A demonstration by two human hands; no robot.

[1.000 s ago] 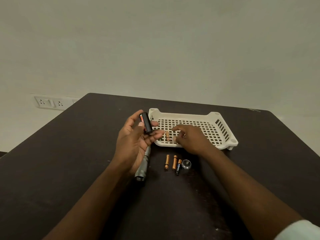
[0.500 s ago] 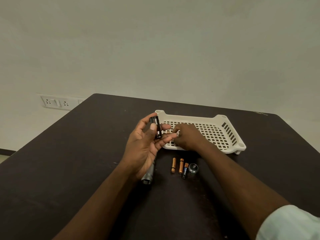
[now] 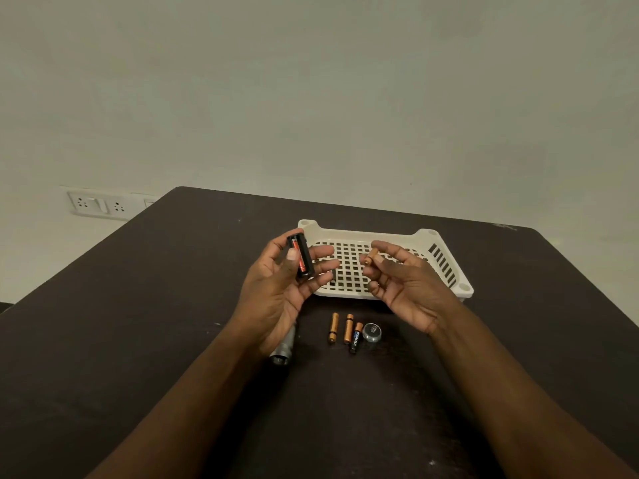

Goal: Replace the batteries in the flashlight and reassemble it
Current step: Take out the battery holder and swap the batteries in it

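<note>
Above the dark tabletop (image 3: 138, 323), the left hand (image 3: 276, 288) gripped a black battery holder (image 3: 301, 255) upright, while the right hand (image 3: 404, 285) pinched a copper-coloured battery (image 3: 370, 256) over the white slotted tray (image 3: 359, 267). Three batteries (image 3: 347, 329) and a round cap (image 3: 372, 332) lay nearer, beside the silver flashlight body (image 3: 284, 349).

"DURACELL" reads along the black battery (image 3: 355, 338) lying on the table (image 3: 138, 323); nothing else is legible.

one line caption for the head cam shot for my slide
Left hand holds the battery holder, right hand a battery above the tray; three batteries on the table.
</note>
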